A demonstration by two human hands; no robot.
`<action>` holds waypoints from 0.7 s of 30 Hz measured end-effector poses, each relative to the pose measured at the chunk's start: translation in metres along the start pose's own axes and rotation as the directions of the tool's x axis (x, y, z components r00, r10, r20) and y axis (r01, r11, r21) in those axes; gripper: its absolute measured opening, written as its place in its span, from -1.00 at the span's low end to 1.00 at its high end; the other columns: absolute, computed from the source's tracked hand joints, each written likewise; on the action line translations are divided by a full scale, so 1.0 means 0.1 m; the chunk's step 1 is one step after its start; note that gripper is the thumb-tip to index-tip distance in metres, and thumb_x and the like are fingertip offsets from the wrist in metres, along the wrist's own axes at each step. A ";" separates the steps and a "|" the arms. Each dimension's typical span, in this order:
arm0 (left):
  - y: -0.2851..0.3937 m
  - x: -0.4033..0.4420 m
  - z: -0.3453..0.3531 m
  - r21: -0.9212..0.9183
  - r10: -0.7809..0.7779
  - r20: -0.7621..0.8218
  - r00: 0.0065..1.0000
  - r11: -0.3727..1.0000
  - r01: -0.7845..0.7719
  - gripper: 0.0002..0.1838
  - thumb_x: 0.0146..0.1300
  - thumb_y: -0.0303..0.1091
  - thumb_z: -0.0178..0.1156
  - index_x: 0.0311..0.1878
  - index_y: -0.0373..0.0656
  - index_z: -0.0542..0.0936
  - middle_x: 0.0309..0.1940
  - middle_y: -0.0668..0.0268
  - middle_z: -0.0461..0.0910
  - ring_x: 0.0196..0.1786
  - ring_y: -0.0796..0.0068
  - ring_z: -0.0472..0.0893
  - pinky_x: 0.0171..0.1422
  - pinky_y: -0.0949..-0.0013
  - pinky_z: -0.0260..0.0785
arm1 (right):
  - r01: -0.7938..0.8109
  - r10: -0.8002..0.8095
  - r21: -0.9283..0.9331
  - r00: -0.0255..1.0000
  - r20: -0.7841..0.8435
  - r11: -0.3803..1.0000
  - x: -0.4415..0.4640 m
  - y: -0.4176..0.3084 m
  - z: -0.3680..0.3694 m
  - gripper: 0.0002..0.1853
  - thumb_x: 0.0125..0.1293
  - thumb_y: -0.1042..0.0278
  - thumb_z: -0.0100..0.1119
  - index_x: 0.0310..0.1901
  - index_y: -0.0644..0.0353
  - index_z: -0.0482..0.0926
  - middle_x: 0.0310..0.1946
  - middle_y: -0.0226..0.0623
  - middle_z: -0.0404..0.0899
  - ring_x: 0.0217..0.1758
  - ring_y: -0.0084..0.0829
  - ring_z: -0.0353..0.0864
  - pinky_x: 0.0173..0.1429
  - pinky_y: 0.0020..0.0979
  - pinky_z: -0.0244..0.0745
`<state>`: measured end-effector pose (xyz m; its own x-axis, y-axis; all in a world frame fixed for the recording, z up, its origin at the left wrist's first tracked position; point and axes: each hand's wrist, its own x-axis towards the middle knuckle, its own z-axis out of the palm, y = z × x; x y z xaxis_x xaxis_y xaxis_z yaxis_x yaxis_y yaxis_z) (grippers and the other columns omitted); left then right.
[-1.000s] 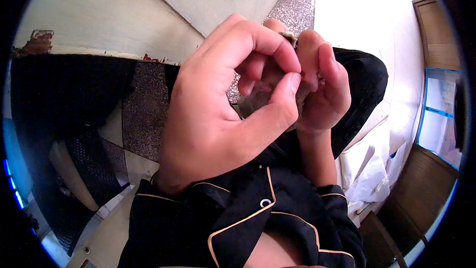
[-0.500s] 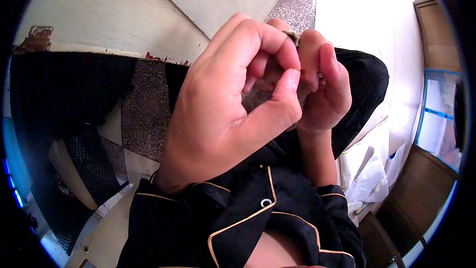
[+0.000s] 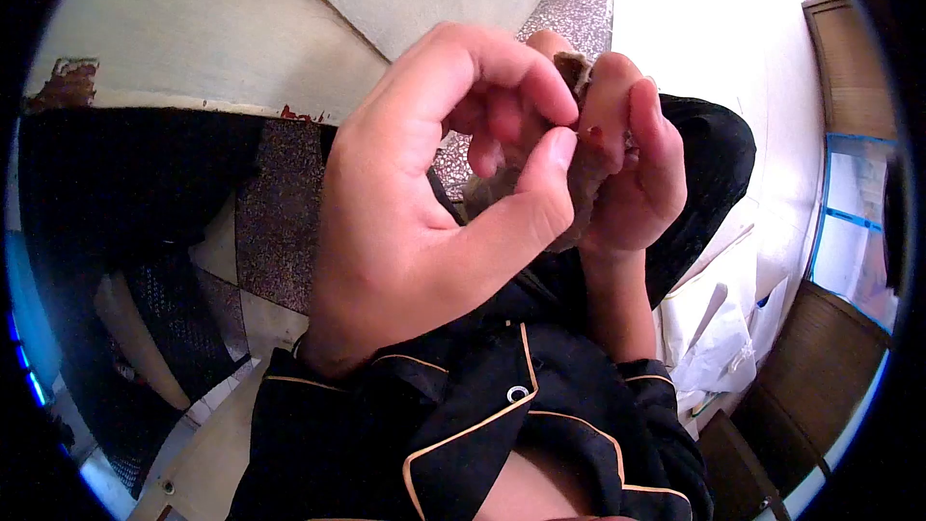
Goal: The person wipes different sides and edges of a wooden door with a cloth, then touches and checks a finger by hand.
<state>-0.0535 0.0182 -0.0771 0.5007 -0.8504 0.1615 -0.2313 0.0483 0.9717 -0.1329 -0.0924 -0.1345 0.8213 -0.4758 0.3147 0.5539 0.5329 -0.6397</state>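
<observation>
My left hand (image 3: 395, 203) is raised in front of my chest, thumb and index finger brought together in a pinch. Whatever lies between those fingertips is too small or hidden to make out. Close against it, my right hand (image 3: 641, 193) has its fingers curled round a brown-grey, cloth-like piece (image 3: 585, 183). A rough, pale-edged bit of that piece sticks up between the right fingertips. A small red spot shows at one right finger. Part of the piece looks greyish and half see-through behind the left thumb; the fingers cover most of it.
A pale table panel (image 3: 212, 29) with chipped paint stands at the upper left. My dark-clothed knee (image 3: 714, 154) is beyond the right hand. White sheets or bags (image 3: 719, 328) lie on the floor at right, near brown panels (image 3: 810, 376). Speckled tiles (image 3: 280, 203) show at left.
My left hand has shifted slightly left and turned, with its fingers opening into a wider arch. More of the brown piece shows between the hands. The right hand has barely moved.
</observation>
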 end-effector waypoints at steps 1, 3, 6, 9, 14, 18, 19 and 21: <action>0.02 0.00 0.00 0.000 0.000 0.000 1.000 1.000 0.000 -0.81 0.18 -0.61 0.14 -0.13 -0.25 0.47 -0.28 0.45 0.40 -0.24 0.72 0.32 -0.13 0.64 0.18 | 0.001 -0.001 0.018 1.000 0.001 1.000 0.00 0.00 0.00 -0.60 0.35 0.06 -0.16 -0.59 0.12 0.23 -0.50 -0.31 0.23 -0.41 -0.48 0.17 -0.31 -0.43 0.07; 0.03 0.00 0.00 0.011 -0.047 0.040 0.998 0.999 0.047 -0.82 0.18 -0.60 0.15 -0.14 -0.25 0.47 -0.28 0.45 0.40 -0.24 0.73 0.32 -0.13 0.64 0.18 | -0.006 0.006 -0.008 1.000 0.007 1.000 0.00 -0.04 0.01 -0.60 0.34 0.06 -0.16 -0.59 0.12 0.22 -0.49 -0.31 0.23 -0.41 -0.48 0.17 -0.31 -0.43 0.07; 0.04 0.00 0.01 -0.001 -0.085 0.033 0.996 0.996 0.085 -0.82 0.17 -0.60 0.16 -0.15 -0.25 0.48 -0.28 0.46 0.40 -0.25 0.74 0.31 -0.15 0.65 0.18 | -0.003 0.003 -0.073 1.000 0.010 0.997 -0.01 -0.05 0.00 -0.60 0.34 0.06 -0.16 -0.58 0.12 0.23 -0.49 -0.33 0.23 -0.41 -0.49 0.17 -0.30 -0.44 0.06; 0.00 0.00 0.01 -0.019 -0.061 0.018 0.998 0.998 0.062 -0.83 0.17 -0.60 0.16 -0.17 -0.24 0.48 -0.31 0.48 0.39 -0.27 0.75 0.31 -0.16 0.66 0.17 | 0.009 -0.007 -0.162 1.000 0.014 0.987 -0.02 -0.05 -0.03 -0.60 0.34 0.06 -0.16 -0.57 0.13 0.24 -0.48 -0.35 0.22 -0.41 -0.51 0.16 -0.30 -0.46 0.05; -0.01 0.00 0.00 -0.024 -0.097 0.035 0.995 0.995 0.098 -0.84 0.18 -0.60 0.13 -0.17 -0.24 0.47 -0.35 0.51 0.35 -0.30 0.77 0.29 -0.18 0.67 0.16 | 0.015 -0.002 -0.263 0.999 0.048 0.965 -0.03 -0.06 -0.07 -0.62 0.34 0.08 -0.15 -0.54 0.17 0.29 -0.48 -0.39 0.21 -0.42 -0.55 0.16 -0.31 -0.49 0.04; -0.03 0.00 -0.01 -0.005 -0.160 0.067 0.985 0.987 0.161 -0.86 0.21 -0.58 0.10 -0.16 -0.23 0.46 -0.36 0.54 0.31 -0.31 0.80 0.26 -0.21 0.68 0.16 | 0.035 -0.021 -0.293 0.999 0.048 0.955 -0.03 -0.05 -0.06 -0.64 0.34 0.11 -0.14 -0.51 0.19 0.30 -0.47 -0.40 0.20 -0.42 -0.57 0.17 -0.30 -0.50 0.04; -0.03 0.00 -0.01 -0.004 -0.160 0.066 0.985 0.987 0.161 -0.86 0.21 -0.58 0.10 -0.16 -0.23 0.46 -0.36 0.54 0.31 -0.31 0.80 0.26 -0.21 0.68 0.16 | 0.053 -0.039 -0.300 0.998 0.052 0.953 -0.02 -0.04 -0.06 -0.65 0.34 0.12 -0.14 -0.51 0.19 0.30 -0.47 -0.40 0.19 -0.42 -0.57 0.18 -0.30 -0.50 0.05; -0.04 -0.01 -0.01 -0.002 -0.167 0.062 0.984 0.986 0.167 -0.86 0.22 -0.57 0.10 -0.16 -0.22 0.45 -0.36 0.54 0.31 -0.31 0.81 0.25 -0.22 0.70 0.16 | 0.061 -0.046 -0.308 0.997 0.054 0.950 -0.02 -0.03 -0.06 -0.65 0.34 0.12 -0.14 -0.51 0.19 0.29 -0.46 -0.40 0.20 -0.41 -0.57 0.18 -0.30 -0.50 0.05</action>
<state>-0.0520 0.0191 -0.0812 0.4797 -0.8773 -0.0137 -0.1427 -0.0934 0.9854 -0.1374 -0.0976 -0.1374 0.8011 -0.4611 0.3816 0.5336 0.2617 -0.8042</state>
